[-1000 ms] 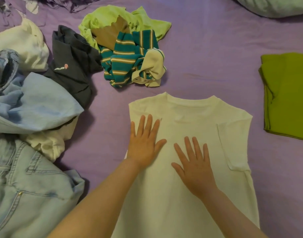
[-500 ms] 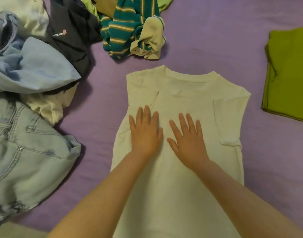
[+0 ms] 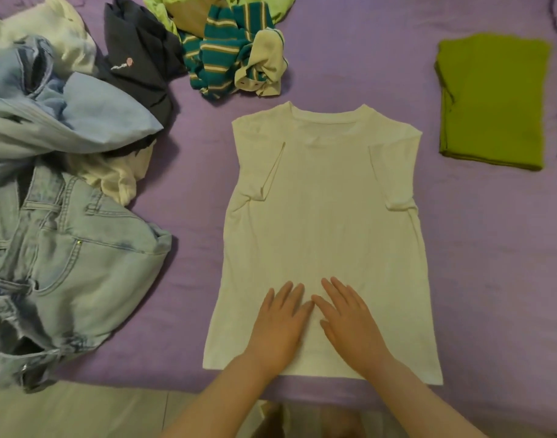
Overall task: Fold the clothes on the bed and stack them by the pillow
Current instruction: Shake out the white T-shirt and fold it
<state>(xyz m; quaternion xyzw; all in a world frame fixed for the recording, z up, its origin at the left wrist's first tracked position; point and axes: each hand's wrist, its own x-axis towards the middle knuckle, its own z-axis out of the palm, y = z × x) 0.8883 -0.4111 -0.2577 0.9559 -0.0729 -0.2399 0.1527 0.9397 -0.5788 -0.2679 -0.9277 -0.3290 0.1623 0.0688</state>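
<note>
A plain white cotton T-shirt (image 3: 324,235) is lying flat, neck toward the top, in the centre of the frame on the purple-sheeted bed (image 3: 479,248), both short sleeves already turned in over the chest. The left hand (image 3: 278,324) and right hand (image 3: 350,324) are resting side by side on its lower part near the hem, fingers straight and flat, gripping nothing. The shirt is looking light, thin and limp, likely to wrinkle and slide on the sheet; the hem corners at lower centre appear the best places to pinch for folding upward. Compared with half a second earlier, both hands are sitting much lower on the cloth, having swept down from the chest. A folded olive-green garment (image 3: 492,102) is lying at upper right.
</note>
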